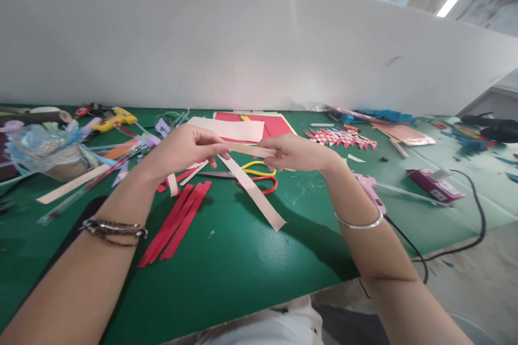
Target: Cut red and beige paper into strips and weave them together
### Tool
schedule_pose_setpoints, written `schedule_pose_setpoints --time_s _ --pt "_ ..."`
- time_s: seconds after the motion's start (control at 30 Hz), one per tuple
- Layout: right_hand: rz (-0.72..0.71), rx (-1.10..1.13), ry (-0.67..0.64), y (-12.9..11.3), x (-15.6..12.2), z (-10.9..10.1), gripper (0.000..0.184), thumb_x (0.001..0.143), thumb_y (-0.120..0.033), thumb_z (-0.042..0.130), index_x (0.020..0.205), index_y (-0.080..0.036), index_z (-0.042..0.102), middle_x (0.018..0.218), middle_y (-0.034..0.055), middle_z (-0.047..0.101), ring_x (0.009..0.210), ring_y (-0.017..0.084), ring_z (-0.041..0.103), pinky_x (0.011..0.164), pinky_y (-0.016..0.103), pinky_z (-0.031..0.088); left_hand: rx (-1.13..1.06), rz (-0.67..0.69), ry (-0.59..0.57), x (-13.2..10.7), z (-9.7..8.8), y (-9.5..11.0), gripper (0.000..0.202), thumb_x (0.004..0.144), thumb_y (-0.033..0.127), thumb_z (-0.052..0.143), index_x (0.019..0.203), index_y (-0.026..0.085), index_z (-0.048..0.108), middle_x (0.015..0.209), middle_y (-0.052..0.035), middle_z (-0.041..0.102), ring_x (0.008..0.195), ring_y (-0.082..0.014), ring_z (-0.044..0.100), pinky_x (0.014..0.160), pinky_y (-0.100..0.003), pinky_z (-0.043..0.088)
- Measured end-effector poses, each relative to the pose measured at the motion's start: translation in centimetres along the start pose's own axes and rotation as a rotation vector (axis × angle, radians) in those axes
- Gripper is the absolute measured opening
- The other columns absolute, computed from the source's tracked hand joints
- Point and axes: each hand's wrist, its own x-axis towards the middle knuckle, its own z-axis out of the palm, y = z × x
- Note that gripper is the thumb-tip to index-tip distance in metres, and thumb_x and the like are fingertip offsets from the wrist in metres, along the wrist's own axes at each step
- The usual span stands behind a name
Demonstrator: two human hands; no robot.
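Observation:
My left hand [184, 146] and my right hand [297, 152] both pinch a pale pink paper strip [254, 190] above the green table [243, 264]. One part of the strip runs between my fingertips; a longer part hangs down to the right toward the table. Several red paper strips [178, 221] lie under my left forearm. Scissors with yellow and red handles [259, 175] lie on the table just beneath my hands.
Red and pink paper sheets [251, 126] lie behind my hands. A woven red-and-white piece [342, 137] is to the right. A pink glue gun [370, 188] with a black cable sits by my right wrist. A yellow glue gun [115, 117] and ribbon clutter fill the left. A white wall stands behind.

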Motion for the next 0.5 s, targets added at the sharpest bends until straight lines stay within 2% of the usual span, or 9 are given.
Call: schedule_pose_setpoints --time_s 0.17,0.37,0.5 --pt "0.008 0.073 -0.086 0.3 -0.2 -0.4 0.025 0.068 0.000 0.035 0.082 -0.018 0.046 0.063 -0.0013 0.054 0.065 0.012 0.051 0.057 0.022 0.035 0.005 -0.063 -0.014 0.1 -0.3 -0.3 0.027 0.072 0.043 0.056 0.073 0.022 0.071 0.057 0.0000 0.064 0.047 -0.0102 0.052 0.039 -0.019 0.033" --pt "0.049 0.119 -0.126 1.0 -0.3 -0.6 0.018 0.070 -0.002 0.041 0.079 -0.018 0.043 0.075 0.0023 0.059 0.070 0.013 0.057 0.057 0.022 0.039 0.000 -0.080 0.007 0.7 -0.6 -1.9 0.028 0.070 0.045 0.057 0.077 0.023 0.072 0.066 -0.0012 0.066 0.051 -0.0115 0.053 0.042 -0.021 0.033" --pt "0.056 0.107 -0.111 1.3 -0.3 -0.7 0.017 0.073 -0.004 0.042 0.084 -0.017 0.046 0.079 0.0032 0.061 0.072 0.013 0.059 0.055 0.021 0.039 0.053 -0.076 0.024 1.2 -0.9 -3.2 0.033 0.071 0.050 0.056 0.077 0.022 0.071 0.070 -0.0025 0.065 0.050 -0.0104 0.050 0.041 -0.021 0.030"
